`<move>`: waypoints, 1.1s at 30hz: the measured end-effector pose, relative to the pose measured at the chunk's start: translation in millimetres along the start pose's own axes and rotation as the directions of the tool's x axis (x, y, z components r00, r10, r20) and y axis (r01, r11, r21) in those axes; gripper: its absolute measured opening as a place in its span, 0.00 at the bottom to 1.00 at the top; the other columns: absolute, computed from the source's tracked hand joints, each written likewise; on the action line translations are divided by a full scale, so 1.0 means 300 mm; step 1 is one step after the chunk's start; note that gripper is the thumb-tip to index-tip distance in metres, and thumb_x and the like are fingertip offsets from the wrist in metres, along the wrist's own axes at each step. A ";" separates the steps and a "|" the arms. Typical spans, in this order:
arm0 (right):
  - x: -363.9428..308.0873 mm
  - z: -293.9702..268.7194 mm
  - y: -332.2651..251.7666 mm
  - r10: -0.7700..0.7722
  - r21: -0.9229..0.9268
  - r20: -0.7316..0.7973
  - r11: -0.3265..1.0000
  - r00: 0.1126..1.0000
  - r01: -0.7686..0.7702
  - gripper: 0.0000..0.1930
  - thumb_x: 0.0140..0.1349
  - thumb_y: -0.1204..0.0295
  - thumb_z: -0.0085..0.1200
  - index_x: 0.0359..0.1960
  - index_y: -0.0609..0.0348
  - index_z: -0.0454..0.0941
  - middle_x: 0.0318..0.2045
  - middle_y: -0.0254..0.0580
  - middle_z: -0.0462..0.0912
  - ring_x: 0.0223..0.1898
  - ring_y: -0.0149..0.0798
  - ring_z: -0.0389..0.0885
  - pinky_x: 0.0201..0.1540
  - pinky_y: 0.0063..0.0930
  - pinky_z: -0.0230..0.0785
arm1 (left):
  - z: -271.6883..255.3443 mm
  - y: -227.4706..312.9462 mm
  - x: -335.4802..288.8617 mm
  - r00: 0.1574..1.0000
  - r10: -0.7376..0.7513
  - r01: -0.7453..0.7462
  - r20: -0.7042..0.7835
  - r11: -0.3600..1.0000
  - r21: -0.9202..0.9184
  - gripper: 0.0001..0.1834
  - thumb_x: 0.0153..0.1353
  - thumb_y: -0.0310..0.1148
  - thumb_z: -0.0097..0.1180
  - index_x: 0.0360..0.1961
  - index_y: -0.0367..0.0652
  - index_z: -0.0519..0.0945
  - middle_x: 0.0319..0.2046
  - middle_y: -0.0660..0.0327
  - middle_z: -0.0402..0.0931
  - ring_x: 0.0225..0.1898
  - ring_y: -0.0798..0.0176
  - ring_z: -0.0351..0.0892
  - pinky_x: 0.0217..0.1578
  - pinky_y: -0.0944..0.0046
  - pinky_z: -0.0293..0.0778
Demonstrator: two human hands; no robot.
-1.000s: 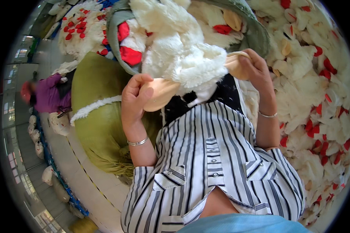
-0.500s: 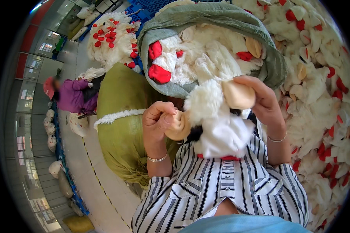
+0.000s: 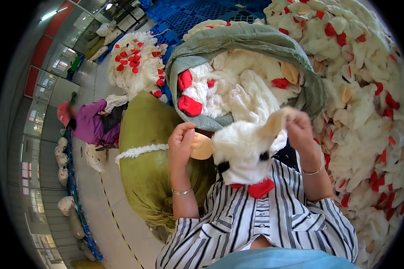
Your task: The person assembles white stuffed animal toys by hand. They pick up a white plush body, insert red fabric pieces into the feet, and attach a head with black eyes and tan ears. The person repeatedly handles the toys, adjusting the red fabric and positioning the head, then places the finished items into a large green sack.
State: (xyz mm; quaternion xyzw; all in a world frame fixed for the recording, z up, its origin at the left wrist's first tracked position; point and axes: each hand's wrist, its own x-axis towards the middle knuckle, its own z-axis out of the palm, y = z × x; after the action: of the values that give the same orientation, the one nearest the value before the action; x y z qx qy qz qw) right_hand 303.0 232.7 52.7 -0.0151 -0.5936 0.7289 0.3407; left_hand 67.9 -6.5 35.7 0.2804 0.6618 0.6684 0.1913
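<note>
A white plush animal skin [image 3: 240, 145] with dark eye patches and red pieces at its lower end hangs in front of my striped shirt. My left hand [image 3: 182, 141] pinches its round peach-lined ear, which sticks out to the side. On the other side, my right hand [image 3: 298, 130] is closed on the second ear and pulls it upward; those fingers are somewhat blurred. Just beyond the plush stands a wide grey-green sack [image 3: 316, 85], its rim rolled open, filled with white plush skins [image 3: 247, 67] with red and peach parts.
A tied olive sack [image 3: 150, 121] with a white fluffy strip lies at my left. Heaped plush skins [image 3: 354, 112] fill the right side. Another pile [image 3: 132, 67] and blue plastic pallets [image 3: 188, 15] are farther off. A person in purple [image 3: 92, 123] bends at the left.
The plush face has turned more toward view, showing both eye patches and the red pieces. My right hand has drawn its ear up; the left ear is spread flatter.
</note>
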 end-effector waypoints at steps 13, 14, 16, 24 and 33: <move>0.106 0.114 -0.032 0.197 -0.010 0.175 0.980 0.965 -0.199 0.09 0.67 0.78 0.44 0.39 0.69 0.78 0.29 0.40 0.83 0.31 0.31 0.82 0.35 0.24 0.75 | 0.327 0.195 -0.057 0.833 0.305 -0.546 0.462 0.587 0.597 0.15 0.54 0.27 0.61 0.44 0.36 0.78 0.43 0.54 0.77 0.48 0.60 0.76 0.48 0.61 0.71; 0.113 0.104 -0.034 0.188 -0.008 0.164 0.982 0.968 -0.190 0.09 0.67 0.77 0.45 0.39 0.69 0.78 0.29 0.40 0.83 0.30 0.31 0.83 0.35 0.24 0.76 | 0.313 0.172 -0.059 0.886 0.167 -0.411 0.433 0.714 0.567 0.15 0.55 0.27 0.61 0.44 0.36 0.78 0.41 0.56 0.78 0.45 0.62 0.77 0.45 0.62 0.72; 0.123 0.064 -0.010 0.162 0.039 0.005 0.986 0.987 -0.162 0.10 0.69 0.74 0.45 0.40 0.68 0.77 0.30 0.41 0.83 0.30 0.31 0.83 0.35 0.25 0.76 | 0.285 0.134 -0.051 0.902 -0.131 -0.092 0.412 0.872 0.481 0.14 0.56 0.27 0.60 0.44 0.35 0.78 0.36 0.58 0.80 0.39 0.67 0.79 0.40 0.66 0.74; 0.043 0.174 0.025 -0.014 -0.388 -0.040 0.921 0.999 -0.002 0.09 0.60 0.77 0.58 0.41 0.64 0.76 0.37 0.40 0.80 0.36 0.31 0.79 0.39 0.24 0.73 | 0.313 0.034 -0.043 0.927 -0.140 0.143 0.347 0.990 0.017 0.13 0.67 0.32 0.52 0.44 0.33 0.80 0.34 0.69 0.80 0.34 0.77 0.74 0.35 0.73 0.72; 0.026 0.228 0.050 0.179 -0.657 0.139 0.753 0.974 -0.044 0.10 0.50 0.74 0.62 0.34 0.63 0.79 0.28 0.46 0.77 0.30 0.47 0.79 0.35 0.35 0.72 | 0.307 -0.010 -0.043 0.980 -0.049 0.058 0.193 0.998 -0.040 0.23 0.73 0.41 0.43 0.27 0.33 0.78 0.25 0.69 0.75 0.28 0.79 0.67 0.29 0.73 0.67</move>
State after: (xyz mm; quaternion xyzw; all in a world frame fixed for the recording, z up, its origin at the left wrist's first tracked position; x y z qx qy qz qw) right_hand 260.8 177.3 62.7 -0.0969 -0.8376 0.4946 0.2108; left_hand 135.4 57.3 28.2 0.3214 0.6324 0.6475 0.2786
